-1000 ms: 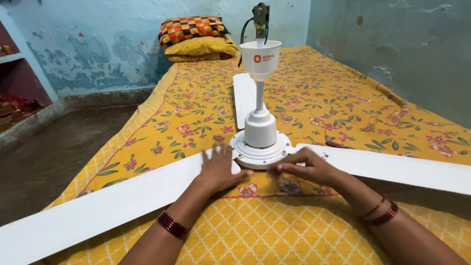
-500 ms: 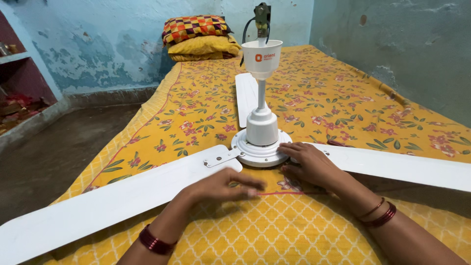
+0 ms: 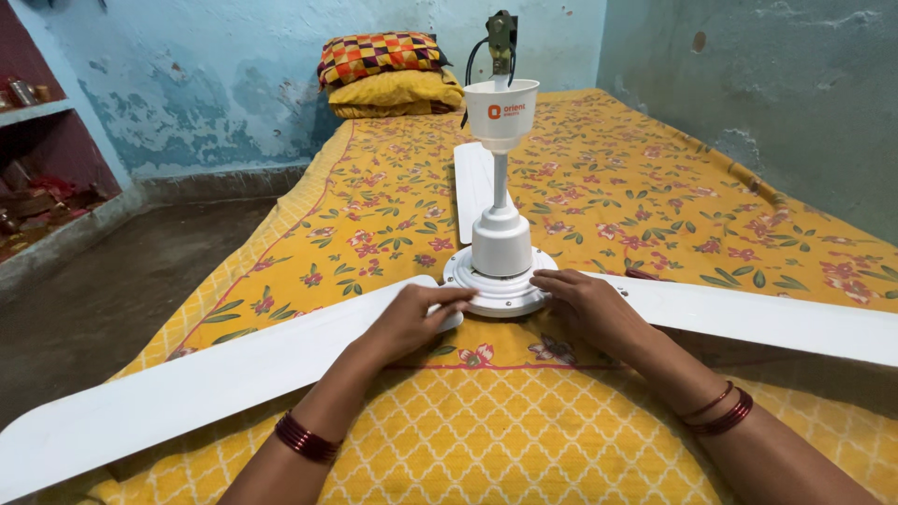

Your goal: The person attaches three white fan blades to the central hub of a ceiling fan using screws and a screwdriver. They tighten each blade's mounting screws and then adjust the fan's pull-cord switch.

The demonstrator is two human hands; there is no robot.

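A white ceiling fan lies on a bed, its round motor hub [image 3: 500, 281] upright with a rod and a white cup-shaped canopy [image 3: 501, 112] above. My left hand [image 3: 409, 320] lies flat on the root of the left blade [image 3: 187, 388], fingertips at the hub's edge. My right hand [image 3: 585, 307] rests on the hub's right rim, where the right blade [image 3: 776, 320] joins. A third blade [image 3: 471, 187] points away behind the hub. Both hands hold nothing closed in them.
The bed carries a yellow flowered sheet [image 3: 599, 178]. Two pillows [image 3: 383, 70], one checkered and one yellow, are stacked at its far end. A bare floor [image 3: 103, 290] lies to the left, with shelves [image 3: 37, 140] beyond. A blue wall runs along the right.
My left hand lifted off the blade root, drew back toward me, then returned onto the blade root beside the hub. My right hand shifted from the sheet in front of the hub onto its right rim.
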